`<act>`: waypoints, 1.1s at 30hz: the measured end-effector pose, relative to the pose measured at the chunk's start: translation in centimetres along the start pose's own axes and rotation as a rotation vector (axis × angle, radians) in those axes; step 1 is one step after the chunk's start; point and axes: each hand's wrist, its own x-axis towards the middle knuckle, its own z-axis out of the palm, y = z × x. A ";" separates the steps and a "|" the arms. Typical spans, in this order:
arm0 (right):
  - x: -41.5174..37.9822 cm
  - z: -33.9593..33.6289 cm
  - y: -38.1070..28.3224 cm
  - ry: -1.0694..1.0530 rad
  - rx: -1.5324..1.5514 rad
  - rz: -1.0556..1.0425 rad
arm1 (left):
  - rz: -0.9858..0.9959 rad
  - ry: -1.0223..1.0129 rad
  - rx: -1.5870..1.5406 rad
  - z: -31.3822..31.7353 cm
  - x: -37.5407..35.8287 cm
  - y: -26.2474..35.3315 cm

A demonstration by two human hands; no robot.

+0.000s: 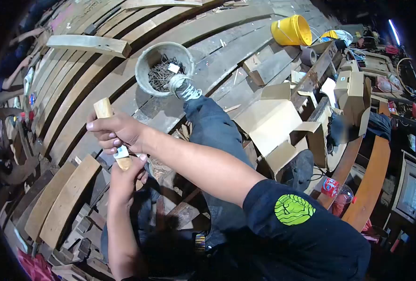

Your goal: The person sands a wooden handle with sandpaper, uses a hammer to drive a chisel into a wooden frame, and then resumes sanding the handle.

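Observation:
A short, pale wooden piece (103, 107) slants between my hands, with a white patch (122, 152) near its lower part. My right hand (120, 129) is closed around its middle, the thumb lying along the upper end. Lower down, my left hand (126, 180) grips the bottom end, its thumb close to the right hand's fingers. Fingers hide much of the piece, so whether it is one part or two cannot be made out.
A grey bucket (141, 70) of thin dark metal pieces stands beside my shoe (189, 90). Long curved planks cover the floor. A yellow bucket (283, 32), open cardboard box (273, 112) and plastic bottle (343, 199) lie rightward. Another person's arm (18, 72) shows far left.

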 end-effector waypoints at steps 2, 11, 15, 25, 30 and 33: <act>0.1 0.0 -0.2 -0.029 0.006 0.025 | 0.015 -0.008 -0.090 0.2 -0.2 0.2; 0.3 -0.1 0.2 -0.013 -0.120 0.011 | 0.079 -0.018 0.027 -0.7 1.3 -1.4; -3.7 3.4 -0.7 -0.031 -0.211 -0.153 | 0.142 -0.011 0.306 0.4 -2.3 0.1; -33.4 15.4 0.3 0.219 -0.305 -0.655 | 0.700 -0.627 0.812 12.5 -20.7 -1.4; -41.9 15.2 3.8 0.346 -0.332 -0.770 | 0.716 -0.541 0.834 17.8 -25.8 -8.2; -44.7 15.3 5.6 0.402 -0.399 -0.745 | 0.659 -0.536 0.737 19.2 -28.2 -10.8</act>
